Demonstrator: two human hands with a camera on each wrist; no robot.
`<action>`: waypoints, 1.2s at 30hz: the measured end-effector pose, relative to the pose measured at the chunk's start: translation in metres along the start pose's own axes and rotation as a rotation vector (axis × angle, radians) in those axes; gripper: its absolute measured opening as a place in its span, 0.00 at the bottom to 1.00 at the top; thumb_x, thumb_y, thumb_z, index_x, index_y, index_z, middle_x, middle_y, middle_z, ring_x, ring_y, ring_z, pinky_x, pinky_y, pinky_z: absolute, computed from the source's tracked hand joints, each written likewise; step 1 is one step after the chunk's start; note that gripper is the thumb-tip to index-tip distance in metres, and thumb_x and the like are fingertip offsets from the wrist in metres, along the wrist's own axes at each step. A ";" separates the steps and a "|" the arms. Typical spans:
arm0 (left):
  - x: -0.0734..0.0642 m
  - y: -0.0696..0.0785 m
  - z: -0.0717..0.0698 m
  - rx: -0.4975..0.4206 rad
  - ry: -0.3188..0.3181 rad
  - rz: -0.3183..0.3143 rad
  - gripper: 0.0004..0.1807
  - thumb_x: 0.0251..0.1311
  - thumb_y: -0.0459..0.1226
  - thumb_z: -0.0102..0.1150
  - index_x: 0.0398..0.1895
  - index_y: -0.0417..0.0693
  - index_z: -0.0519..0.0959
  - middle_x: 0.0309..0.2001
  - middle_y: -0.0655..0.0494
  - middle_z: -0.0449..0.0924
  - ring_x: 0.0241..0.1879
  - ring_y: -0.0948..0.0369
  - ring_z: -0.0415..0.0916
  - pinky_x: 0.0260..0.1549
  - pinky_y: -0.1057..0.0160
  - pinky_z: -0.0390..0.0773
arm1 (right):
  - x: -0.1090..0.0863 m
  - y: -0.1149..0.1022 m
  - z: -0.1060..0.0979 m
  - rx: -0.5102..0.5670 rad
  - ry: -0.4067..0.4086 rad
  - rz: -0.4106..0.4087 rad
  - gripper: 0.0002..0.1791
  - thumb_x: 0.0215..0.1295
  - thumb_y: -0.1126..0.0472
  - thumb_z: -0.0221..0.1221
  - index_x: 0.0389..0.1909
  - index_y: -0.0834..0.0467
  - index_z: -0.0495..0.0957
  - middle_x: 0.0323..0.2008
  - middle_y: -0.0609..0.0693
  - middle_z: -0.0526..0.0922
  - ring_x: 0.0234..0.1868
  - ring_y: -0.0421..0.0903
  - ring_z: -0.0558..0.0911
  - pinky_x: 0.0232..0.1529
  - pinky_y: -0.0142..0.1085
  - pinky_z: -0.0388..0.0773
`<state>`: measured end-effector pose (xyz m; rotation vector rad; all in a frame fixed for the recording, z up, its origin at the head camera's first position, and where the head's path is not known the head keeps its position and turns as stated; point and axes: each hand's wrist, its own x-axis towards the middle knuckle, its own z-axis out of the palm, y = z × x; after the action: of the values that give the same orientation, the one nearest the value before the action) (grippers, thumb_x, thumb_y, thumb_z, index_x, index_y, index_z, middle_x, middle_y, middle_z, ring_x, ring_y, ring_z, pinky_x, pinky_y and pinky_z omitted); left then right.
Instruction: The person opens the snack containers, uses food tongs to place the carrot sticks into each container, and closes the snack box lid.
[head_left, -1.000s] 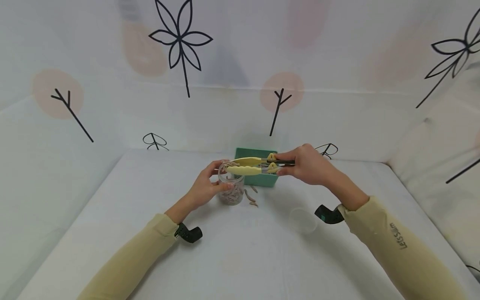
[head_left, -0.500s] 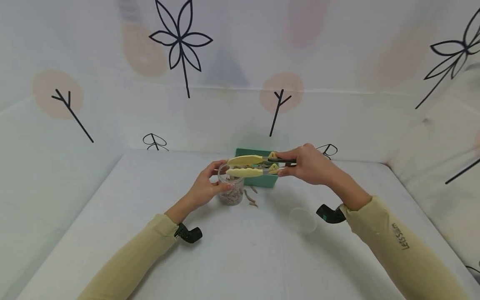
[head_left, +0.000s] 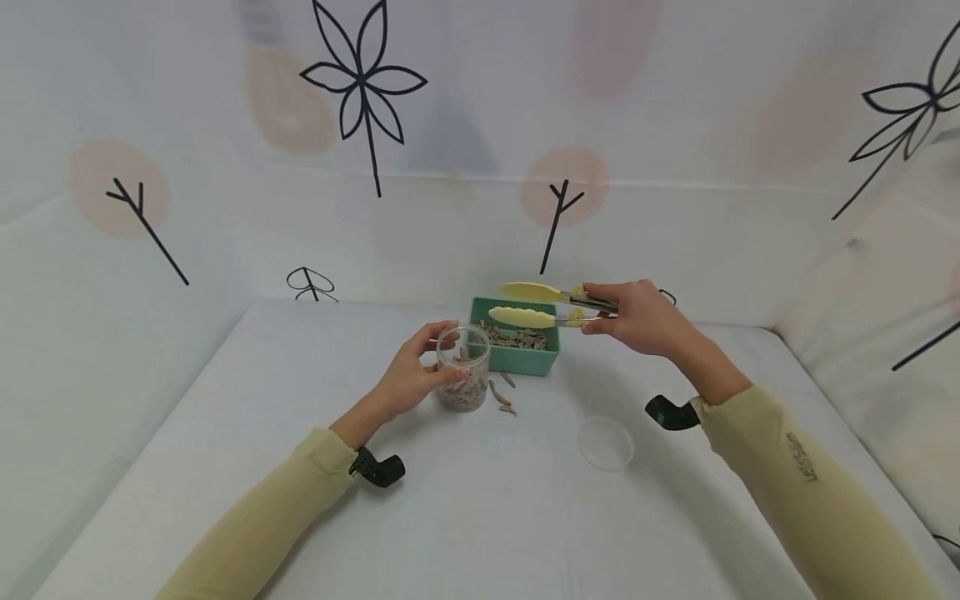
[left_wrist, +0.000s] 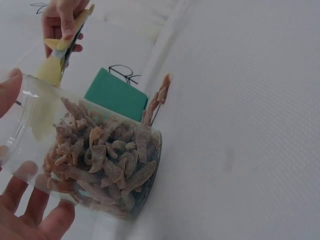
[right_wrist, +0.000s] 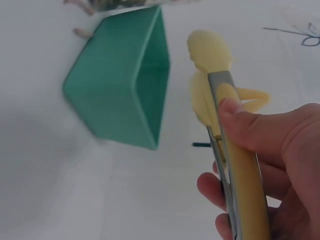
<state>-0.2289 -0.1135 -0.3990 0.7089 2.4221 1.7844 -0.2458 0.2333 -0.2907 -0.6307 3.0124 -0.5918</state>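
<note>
My left hand [head_left: 408, 372] grips a clear, lidless jar [head_left: 462, 379], fingers and thumb round its side. Brownish dried strips [left_wrist: 105, 155] fill its lower part in the left wrist view. My right hand [head_left: 637, 317] holds yellow-tipped tongs [head_left: 528, 317] over the green box [head_left: 521, 360], their two tips apart with nothing seen between them. Inside the box lies a layer of similar strips [head_left: 517, 337]. In the right wrist view the thumb [right_wrist: 235, 110] presses the tongs' handle, and the box stands beside the tips.
A few loose strips [head_left: 498, 393] lie on the white table between jar and box. A clear round lid [head_left: 606, 443] lies flat nearer the front, right of the jar. A white cloth wall with drawn flowers rises behind the box.
My right hand has moved the tongs up and right, from the jar's mouth to over the green box, uncovering the strips inside. The left hand and jar stay in place.
</note>
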 end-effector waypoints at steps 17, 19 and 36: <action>0.002 -0.002 0.001 -0.013 -0.014 0.016 0.39 0.60 0.35 0.70 0.73 0.50 0.63 0.67 0.46 0.70 0.63 0.47 0.66 0.59 0.44 0.73 | 0.043 -0.016 0.023 -0.390 -0.257 0.041 0.38 0.62 0.53 0.69 0.72 0.55 0.67 0.61 0.62 0.77 0.59 0.61 0.75 0.49 0.55 0.78; 0.001 -0.001 0.001 -0.015 -0.015 0.016 0.39 0.60 0.36 0.70 0.73 0.50 0.63 0.67 0.46 0.69 0.64 0.46 0.66 0.59 0.43 0.72 | 0.049 -0.018 0.025 -0.385 -0.284 0.040 0.38 0.62 0.54 0.69 0.72 0.56 0.67 0.62 0.62 0.75 0.61 0.62 0.73 0.52 0.56 0.76; 0.001 0.001 0.001 -0.013 -0.011 0.001 0.39 0.60 0.35 0.70 0.72 0.49 0.63 0.67 0.44 0.69 0.63 0.47 0.66 0.59 0.45 0.73 | 0.064 -0.002 0.033 -0.212 -0.279 -0.029 0.33 0.62 0.60 0.69 0.68 0.55 0.70 0.57 0.59 0.81 0.41 0.48 0.79 0.37 0.39 0.77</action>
<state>-0.2289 -0.1125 -0.3976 0.7176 2.4008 1.7902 -0.3017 0.1951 -0.3162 -0.7000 2.8245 -0.1669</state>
